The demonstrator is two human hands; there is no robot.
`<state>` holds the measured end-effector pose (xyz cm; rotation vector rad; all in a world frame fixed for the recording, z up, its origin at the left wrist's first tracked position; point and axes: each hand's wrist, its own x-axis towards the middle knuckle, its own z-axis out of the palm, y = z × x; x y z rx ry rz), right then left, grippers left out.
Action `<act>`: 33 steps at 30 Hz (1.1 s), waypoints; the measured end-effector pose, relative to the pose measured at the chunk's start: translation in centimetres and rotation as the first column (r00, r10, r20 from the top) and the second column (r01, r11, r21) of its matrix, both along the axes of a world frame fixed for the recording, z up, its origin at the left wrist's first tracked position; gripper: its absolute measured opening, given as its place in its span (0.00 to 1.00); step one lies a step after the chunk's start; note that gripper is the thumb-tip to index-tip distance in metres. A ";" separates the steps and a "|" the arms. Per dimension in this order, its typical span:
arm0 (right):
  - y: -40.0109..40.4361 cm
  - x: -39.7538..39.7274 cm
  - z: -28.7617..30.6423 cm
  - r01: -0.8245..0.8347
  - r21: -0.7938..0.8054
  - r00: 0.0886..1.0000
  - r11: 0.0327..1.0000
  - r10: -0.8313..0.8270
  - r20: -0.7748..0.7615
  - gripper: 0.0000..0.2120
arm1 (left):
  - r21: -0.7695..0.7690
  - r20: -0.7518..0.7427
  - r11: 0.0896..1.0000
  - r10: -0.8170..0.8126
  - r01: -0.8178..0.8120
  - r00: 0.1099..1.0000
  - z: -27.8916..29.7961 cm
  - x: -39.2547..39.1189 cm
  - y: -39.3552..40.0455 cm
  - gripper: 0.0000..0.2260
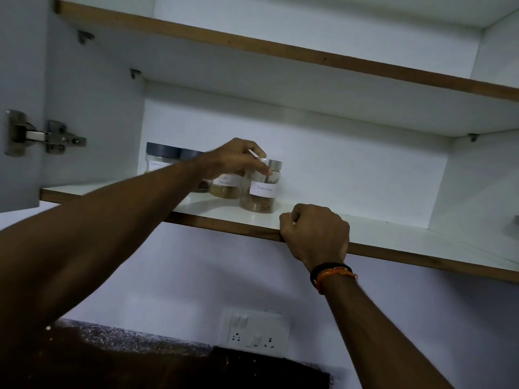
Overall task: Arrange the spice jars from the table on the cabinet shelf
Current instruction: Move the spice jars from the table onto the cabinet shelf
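Both hands raised: left (238, 158) grips cinnamon jar (261, 189) lid, right (316, 231) clasps shelf (393, 237) edge.

I count three clear spice jars (224, 186) upright on the cabinet shelf (393, 234). Cinnamon jar (261, 189) stands frontmost, steel-lidded, half full of brown spice.

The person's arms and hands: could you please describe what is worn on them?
Both forearms are bare, with no sleeves in view. The right wrist carries a black band and an orange thread bracelet. The left hand shows no rings or gloves.
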<state>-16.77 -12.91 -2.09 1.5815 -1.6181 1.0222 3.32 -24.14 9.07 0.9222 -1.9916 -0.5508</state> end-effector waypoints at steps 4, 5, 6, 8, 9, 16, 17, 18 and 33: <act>-0.1 0.0 -0.1 0.007 -0.026 1.000 1.000 -0.007 -0.002 0.21 | -0.173 0.152 0.984 0.076 -0.050 0.985 1.2 -0.2 -0.8 0.16; 0.0 0.1 -0.2 0.009 -0.029 1.000 1.000 -0.009 -0.006 0.20 | -0.218 0.186 0.974 0.101 -0.059 0.977 1.5 -0.3 -0.8 0.16; 0.0 0.0 -0.2 0.008 -0.031 1.000 0.999 -0.009 -0.007 0.20 | -0.263 0.221 0.963 0.125 -0.064 0.967 1.7 -0.5 -0.9 0.16; 0.0 0.0 -0.2 -0.001 -0.025 1.000 1.000 0.001 -0.006 0.20 | -0.345 0.285 0.937 0.163 -0.057 0.945 1.9 -0.6 -1.3 0.16; 0.0 0.0 -0.2 -0.005 -0.024 1.000 1.000 0.005 -0.006 0.21 | -0.374 0.308 0.926 0.181 -0.056 0.934 2.0 -0.7 -1.6 0.16; 0.0 0.1 -0.3 -0.020 -0.049 1.000 0.999 0.021 0.003 0.21 | -0.448 0.364 0.887 0.292 -0.109 0.884 1.8 -1.2 -3.0 0.16; 0.0 0.1 -0.3 -0.023 -0.044 1.000 0.999 0.023 0.004 0.21 | -0.462 0.367 0.879 0.309 -0.117 0.877 1.8 -1.2 -3.1 0.16; 0.0 0.1 -0.3 -0.025 -0.044 1.000 0.999 0.025 0.006 0.21 | -0.478 0.368 0.869 0.328 -0.125 0.870 1.7 -1.3 -3.2 0.15; -0.1 0.1 -0.4 -0.044 -0.081 0.999 0.996 0.046 0.020 0.21 | -0.493 0.337 0.838 0.432 -0.234 0.837 0.9 -1.6 -4.5 0.13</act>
